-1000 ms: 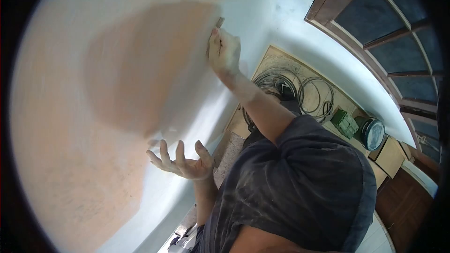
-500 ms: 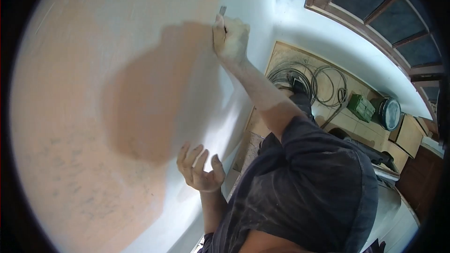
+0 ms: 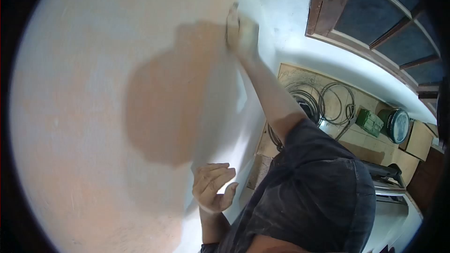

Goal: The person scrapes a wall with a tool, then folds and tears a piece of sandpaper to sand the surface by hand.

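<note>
My right hand [image 3: 242, 35] is closed against the large wall [image 3: 93, 89], which is patchy pink and white. A small grey end of something sticks out past its fingers; the rest is hidden in the grip. Lower down, my left hand [image 3: 213, 187] is near the wall with its fingers loosely bent and the thumb apart, holding nothing. Whether it touches the wall, I cannot tell. A dark shadow lies on the wall between the two hands.
A brown-framed window [image 3: 323, 9] is at the upper right. On the tiled floor are coiled hoses [image 3: 314, 100], a green box [image 3: 370, 122] and a dark bucket [image 3: 397, 125]. Wooden boards [image 3: 418, 139] stand beyond the bucket. My dusty dark shirt fills the lower right.
The view has shifted, and both hands appear farther right in it. My right hand has tilted against the wall. The fingers of my left hand have curled inward and it sits lower.
</note>
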`<action>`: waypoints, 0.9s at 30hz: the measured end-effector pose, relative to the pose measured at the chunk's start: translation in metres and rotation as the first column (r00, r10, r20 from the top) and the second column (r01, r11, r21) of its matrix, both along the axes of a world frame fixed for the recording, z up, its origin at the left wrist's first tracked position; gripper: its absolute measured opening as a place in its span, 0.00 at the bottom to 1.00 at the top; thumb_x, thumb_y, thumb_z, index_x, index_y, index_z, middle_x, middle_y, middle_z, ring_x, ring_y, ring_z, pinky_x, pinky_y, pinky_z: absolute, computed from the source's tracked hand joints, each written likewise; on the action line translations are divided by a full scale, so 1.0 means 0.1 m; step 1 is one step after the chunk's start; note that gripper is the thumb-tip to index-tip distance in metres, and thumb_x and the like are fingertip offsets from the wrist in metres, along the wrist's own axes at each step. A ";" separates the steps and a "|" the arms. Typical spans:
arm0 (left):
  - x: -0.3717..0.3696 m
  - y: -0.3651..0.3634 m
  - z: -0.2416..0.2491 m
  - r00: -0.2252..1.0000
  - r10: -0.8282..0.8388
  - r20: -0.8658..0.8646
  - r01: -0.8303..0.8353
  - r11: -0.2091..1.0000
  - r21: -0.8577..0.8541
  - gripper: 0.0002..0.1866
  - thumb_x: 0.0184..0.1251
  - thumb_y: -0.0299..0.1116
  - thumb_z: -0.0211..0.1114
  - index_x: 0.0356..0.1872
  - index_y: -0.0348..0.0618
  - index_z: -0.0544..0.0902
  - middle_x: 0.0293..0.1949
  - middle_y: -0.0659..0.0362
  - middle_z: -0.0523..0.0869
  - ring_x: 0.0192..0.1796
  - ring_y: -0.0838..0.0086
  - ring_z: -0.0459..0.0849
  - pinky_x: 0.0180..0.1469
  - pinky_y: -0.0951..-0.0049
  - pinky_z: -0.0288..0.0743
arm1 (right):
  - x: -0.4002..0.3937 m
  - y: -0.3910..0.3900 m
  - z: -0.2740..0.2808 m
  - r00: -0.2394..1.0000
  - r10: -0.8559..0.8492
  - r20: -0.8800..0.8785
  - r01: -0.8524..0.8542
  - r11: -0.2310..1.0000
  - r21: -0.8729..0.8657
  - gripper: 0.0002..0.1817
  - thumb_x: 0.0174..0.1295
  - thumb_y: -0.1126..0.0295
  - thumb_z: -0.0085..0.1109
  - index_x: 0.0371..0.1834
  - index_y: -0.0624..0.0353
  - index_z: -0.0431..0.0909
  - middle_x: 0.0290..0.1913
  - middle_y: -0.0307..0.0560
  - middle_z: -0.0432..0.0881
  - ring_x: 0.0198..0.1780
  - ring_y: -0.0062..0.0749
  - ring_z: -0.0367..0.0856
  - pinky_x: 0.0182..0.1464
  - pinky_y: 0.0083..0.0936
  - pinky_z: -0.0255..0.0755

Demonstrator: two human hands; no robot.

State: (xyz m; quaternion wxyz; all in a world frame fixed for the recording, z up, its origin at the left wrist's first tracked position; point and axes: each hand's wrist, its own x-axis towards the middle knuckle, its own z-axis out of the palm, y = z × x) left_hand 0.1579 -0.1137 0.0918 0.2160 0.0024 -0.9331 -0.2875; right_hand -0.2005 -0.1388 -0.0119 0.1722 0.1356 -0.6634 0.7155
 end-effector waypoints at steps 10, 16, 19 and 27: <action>-1.06 -0.04 0.14 0.971 0.150 0.185 -0.176 0.976 0.129 0.20 0.72 0.45 0.74 0.51 0.38 0.87 0.45 0.50 0.93 0.50 0.57 0.91 0.58 0.59 0.79 | -0.42 0.12 -0.24 0.928 -0.035 -0.371 0.088 0.988 0.127 0.22 0.81 0.64 0.55 0.26 0.65 0.76 0.18 0.55 0.71 0.18 0.39 0.67 0.25 0.39 0.63; -1.39 0.02 -0.02 0.972 0.097 0.212 -0.167 0.925 0.342 0.26 0.67 0.41 0.79 0.60 0.37 0.84 0.48 0.47 0.93 0.53 0.56 0.92 0.61 0.58 0.81 | -0.30 0.16 -0.24 0.975 0.218 0.052 -0.214 0.974 -0.068 0.13 0.72 0.69 0.63 0.27 0.59 0.81 0.23 0.58 0.78 0.24 0.56 0.80 0.28 0.46 0.68; -1.46 0.06 -0.14 0.963 0.172 0.207 -0.231 0.923 0.308 0.42 0.66 0.37 0.79 0.77 0.35 0.68 0.52 0.45 0.92 0.55 0.54 0.91 0.65 0.55 0.78 | -0.15 0.25 -0.32 0.939 0.228 -0.259 -0.204 0.972 0.115 0.18 0.80 0.68 0.52 0.29 0.63 0.78 0.19 0.55 0.75 0.21 0.51 0.76 0.26 0.40 0.66; -1.42 0.26 -0.25 0.962 0.193 0.190 -0.202 0.979 0.027 0.58 0.62 0.40 0.82 0.85 0.35 0.51 0.63 0.42 0.87 0.71 0.42 0.81 0.76 0.45 0.69 | -0.36 0.02 -0.26 0.985 0.165 -0.049 -0.169 0.982 -0.085 0.16 0.73 0.70 0.60 0.24 0.61 0.77 0.23 0.57 0.77 0.23 0.48 0.78 0.29 0.43 0.69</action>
